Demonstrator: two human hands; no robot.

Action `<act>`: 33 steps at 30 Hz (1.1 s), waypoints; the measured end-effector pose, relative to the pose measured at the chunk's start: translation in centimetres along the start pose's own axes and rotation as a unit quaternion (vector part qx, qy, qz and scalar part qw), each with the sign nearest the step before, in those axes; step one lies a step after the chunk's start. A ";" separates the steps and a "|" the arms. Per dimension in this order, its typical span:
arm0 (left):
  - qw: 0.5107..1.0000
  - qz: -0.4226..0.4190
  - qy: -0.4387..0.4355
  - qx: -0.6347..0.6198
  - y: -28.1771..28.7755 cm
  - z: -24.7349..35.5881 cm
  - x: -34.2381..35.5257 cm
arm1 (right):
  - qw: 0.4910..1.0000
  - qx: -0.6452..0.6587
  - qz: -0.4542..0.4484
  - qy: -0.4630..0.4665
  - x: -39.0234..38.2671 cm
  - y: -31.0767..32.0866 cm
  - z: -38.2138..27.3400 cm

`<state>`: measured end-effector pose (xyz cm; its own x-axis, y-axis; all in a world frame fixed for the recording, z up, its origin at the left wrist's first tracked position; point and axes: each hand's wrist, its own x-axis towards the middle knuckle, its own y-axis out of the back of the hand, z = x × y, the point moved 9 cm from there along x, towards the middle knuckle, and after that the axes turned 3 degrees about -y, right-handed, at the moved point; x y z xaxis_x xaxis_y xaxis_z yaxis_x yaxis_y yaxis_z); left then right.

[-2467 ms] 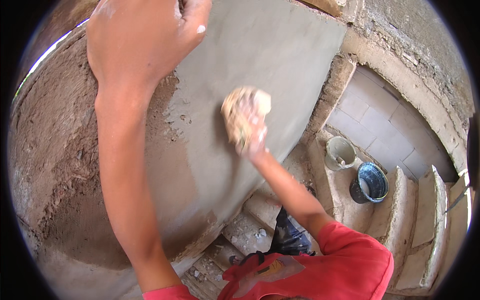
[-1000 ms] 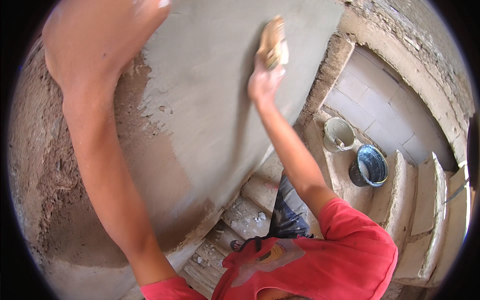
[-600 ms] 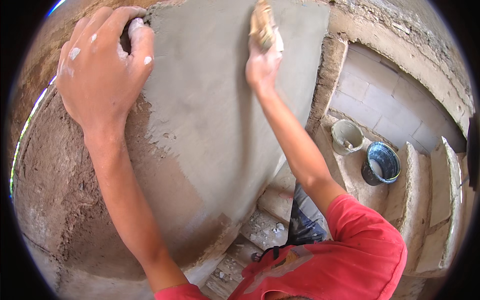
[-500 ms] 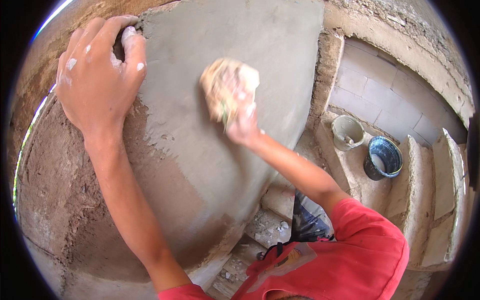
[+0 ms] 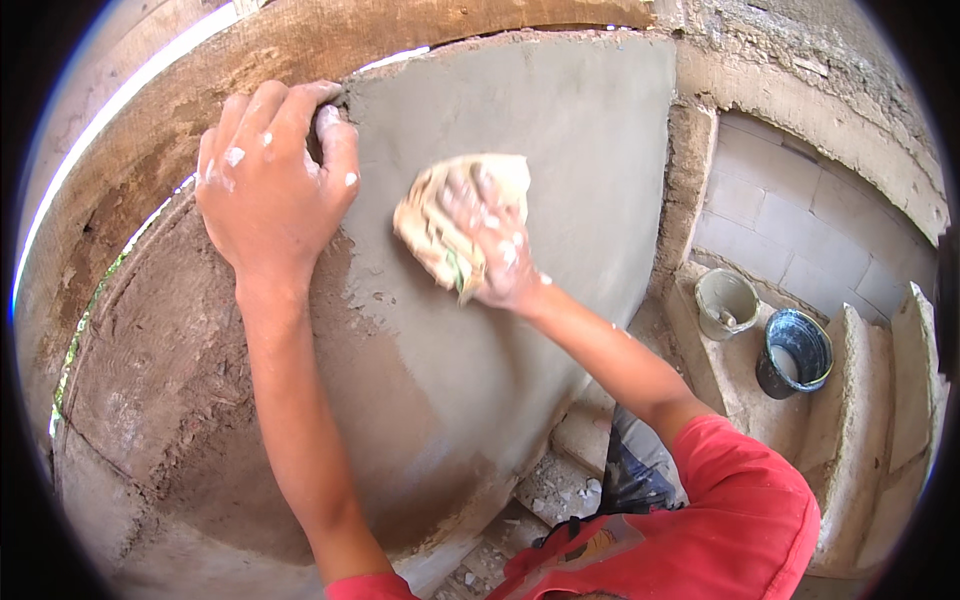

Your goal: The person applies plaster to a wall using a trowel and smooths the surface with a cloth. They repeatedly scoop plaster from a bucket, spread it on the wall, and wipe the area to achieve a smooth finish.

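Note:
My right hand [image 5: 497, 240] presses a crumpled wad of beige paper or cloth [image 5: 435, 225] against smooth grey plaster [image 5: 570, 130] on a wall. Its fingers are bent over the wad, and white specks dot the skin. At the upper left, my left hand [image 5: 275, 180] hooks its curled fingers over the wall's top edge, beside the plaster's left border; the fingertips are partly hidden. Below and left of the plaster, the wall surface [image 5: 170, 360] is rough and brown, with a damp, darker area lower down.
A wooden beam [image 5: 430, 22] runs above the wall. To the right, a grey bucket [image 5: 727, 300] with something inside and a dark blue bucket [image 5: 795, 350] stand on concrete steps [image 5: 850, 400]. Pale rubble [image 5: 560, 490] lies at the wall's foot, below a block wall [image 5: 790, 220] farther back.
The view has shifted, so the surroundings sit farther right and lower. My right hand has slid the wad leftward across the plaster. My left hand keeps its hold on the edge.

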<state>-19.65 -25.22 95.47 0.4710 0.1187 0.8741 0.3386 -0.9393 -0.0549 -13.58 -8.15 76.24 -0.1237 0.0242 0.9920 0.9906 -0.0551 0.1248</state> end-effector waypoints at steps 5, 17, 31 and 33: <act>1.000 -0.017 0.018 -0.009 -0.3 0.3 0.3 | 0.937 0.158 0.167 -0.263 10.9 5.5 11.0; 0.998 -0.039 0.042 -0.029 -0.7 0.2 0.1 | 0.912 0.072 0.222 -0.338 4.9 7.9 19.8; 0.997 -0.067 0.039 0.004 -0.4 0.3 0.6 | 0.879 0.015 0.218 -0.425 -3.9 9.6 27.1; 0.995 -0.076 0.059 0.002 -0.9 -0.1 0.2 | 0.833 -0.008 0.237 -0.500 -13.7 8.4 27.2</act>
<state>-19.91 -24.35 95.77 0.3152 0.2214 0.9228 0.4027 -0.9117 0.0812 -1.93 18.25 63.20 0.3993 0.8147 0.4205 0.9125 -0.3085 -0.2688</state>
